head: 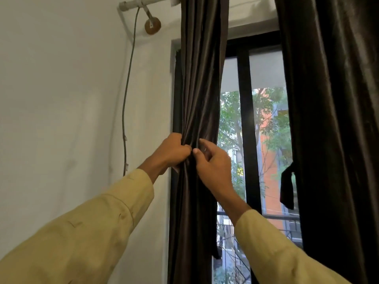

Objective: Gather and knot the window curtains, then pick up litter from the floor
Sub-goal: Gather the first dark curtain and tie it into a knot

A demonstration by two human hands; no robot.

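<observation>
The left curtain (202, 83), dark brown and glossy, hangs bunched into a narrow column at the window's left side. My left hand (173, 151) grips the bunched folds from the left at mid height. My right hand (212, 160) pinches the same folds from the right, thumb against the cloth, fingers curled over its front. A second dark curtain (332, 119) hangs on the right, with a loose fabric tie (287, 188) dangling from its inner edge. The floor is out of view.
A white curtain rod (141, 3) sits top left on a round wooden bracket (152, 25). A grey cable (127, 95) runs down the white wall. The black window frame (246, 119) shows trees and a railing outside.
</observation>
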